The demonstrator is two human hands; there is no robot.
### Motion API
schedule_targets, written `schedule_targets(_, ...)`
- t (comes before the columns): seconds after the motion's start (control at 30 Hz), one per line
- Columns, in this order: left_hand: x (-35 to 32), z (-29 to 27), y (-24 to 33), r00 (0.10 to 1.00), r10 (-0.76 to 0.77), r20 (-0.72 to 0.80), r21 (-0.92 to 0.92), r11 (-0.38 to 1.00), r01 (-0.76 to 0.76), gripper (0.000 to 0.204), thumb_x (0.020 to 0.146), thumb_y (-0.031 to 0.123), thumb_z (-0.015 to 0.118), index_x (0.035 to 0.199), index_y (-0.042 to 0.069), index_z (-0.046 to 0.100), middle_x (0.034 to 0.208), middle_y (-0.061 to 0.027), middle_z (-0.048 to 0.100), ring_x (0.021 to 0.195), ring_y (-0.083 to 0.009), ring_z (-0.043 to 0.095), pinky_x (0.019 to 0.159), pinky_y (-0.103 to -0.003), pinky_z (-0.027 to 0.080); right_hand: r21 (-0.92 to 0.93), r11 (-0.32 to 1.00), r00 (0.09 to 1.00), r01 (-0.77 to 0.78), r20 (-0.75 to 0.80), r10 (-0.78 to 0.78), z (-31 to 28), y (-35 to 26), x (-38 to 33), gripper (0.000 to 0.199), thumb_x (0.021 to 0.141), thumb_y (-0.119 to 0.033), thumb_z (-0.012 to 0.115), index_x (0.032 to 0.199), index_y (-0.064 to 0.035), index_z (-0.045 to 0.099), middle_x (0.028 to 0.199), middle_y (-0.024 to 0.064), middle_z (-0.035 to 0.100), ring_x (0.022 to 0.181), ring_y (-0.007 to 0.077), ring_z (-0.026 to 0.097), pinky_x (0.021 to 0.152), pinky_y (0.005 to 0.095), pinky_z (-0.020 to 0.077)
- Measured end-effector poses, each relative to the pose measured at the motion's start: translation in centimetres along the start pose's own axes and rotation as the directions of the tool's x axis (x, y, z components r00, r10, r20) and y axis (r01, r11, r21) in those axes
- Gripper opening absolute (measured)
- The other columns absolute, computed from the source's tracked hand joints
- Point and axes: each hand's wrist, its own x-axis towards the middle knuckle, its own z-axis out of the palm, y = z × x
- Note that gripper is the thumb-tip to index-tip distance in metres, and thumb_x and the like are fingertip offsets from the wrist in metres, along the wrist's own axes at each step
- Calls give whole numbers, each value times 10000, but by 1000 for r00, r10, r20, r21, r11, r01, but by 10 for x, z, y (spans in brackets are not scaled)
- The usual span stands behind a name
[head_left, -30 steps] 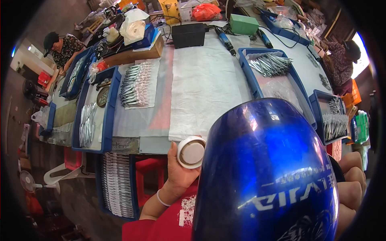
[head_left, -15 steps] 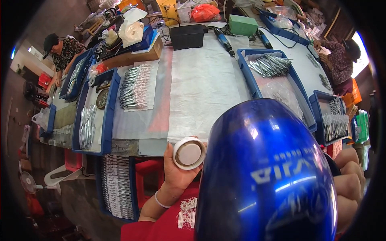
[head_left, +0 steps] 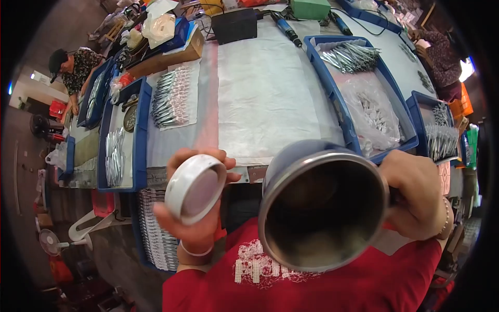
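My left hand [head_left: 189, 231] is closed around a round white lid [head_left: 193, 191], held by its rim with the hollow underside turned partly to the right. On the other side, my right hand [head_left: 413, 190] grips a large blue mug [head_left: 322, 208] with a steel rim. Its handle is mostly hidden by my fingers. The mug is tilted so that its wide mouth faces me, and its inside looks dark; whether liquid is in it I cannot tell. Lid and mug are held apart, in front of the table's near edge.
White cloth [head_left: 270, 99] covers the table's middle. Slim metal parts [head_left: 174, 96] lie in rows left of it. Blue trays with similar parts stand at left [head_left: 140, 156] and right [head_left: 345, 122]. Blue electric screwdrivers [head_left: 286, 28] lie at the back. People sit at far left [head_left: 83, 65] and far right [head_left: 442, 57].
The mug was raised close to me, showing its blue side; it has come down and its mouth now faces me. My left hand has moved left and up with the lid, turning it.
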Motion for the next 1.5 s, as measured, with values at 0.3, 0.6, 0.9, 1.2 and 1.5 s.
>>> schedule_targets(0.3,3,75,25,481,-72,874,485,212,-848,692,601,472,816,1099,44,596,1136,-255,530,1002,-393,566,829,-455,505,114,980,976,-165,165,145,26,12,-10,300,677,-163,746,889,-46,568,746,115,543,673,346,548,566,380,414)
schedule_targets(0.6,29,73,7,473,-223,852,515,197,-834,760,602,437,830,1192,41,561,1241,-248,455,1042,-396,544,863,-442,495,156,970,967,-185,207,151,34,31,-8,271,775,-188,712,889,-30,525,765,148,545,700,359,557,585,403,434)
schedule_targets(0.9,45,-21,-24,541,305,784,394,428,-813,512,876,447,611,1071,-21,535,1115,-234,548,912,-325,600,767,-421,516,188,923,929,-336,-96,358,17,111,31,198,795,-59,659,952,4,558,782,105,571,729,200,564,678,291,447)
schedule_targets(1.2,-52,-221,-131,848,-443,290,870,-248,-427,477,810,380,667,1205,129,570,1157,-188,543,882,-351,579,742,-434,479,100,890,717,-444,-556,420,-44,321,114,176,897,-158,578,861,11,542,712,6,521,666,69,456,577,250,374)
schedule_targets(1.5,-1,-239,-183,873,-463,155,766,-502,-403,616,841,515,594,1257,68,513,1135,-270,537,852,-449,581,727,-544,462,-175,789,735,-590,-522,434,-39,490,147,313,870,-280,614,819,19,534,699,135,530,661,207,509,603,351,396)
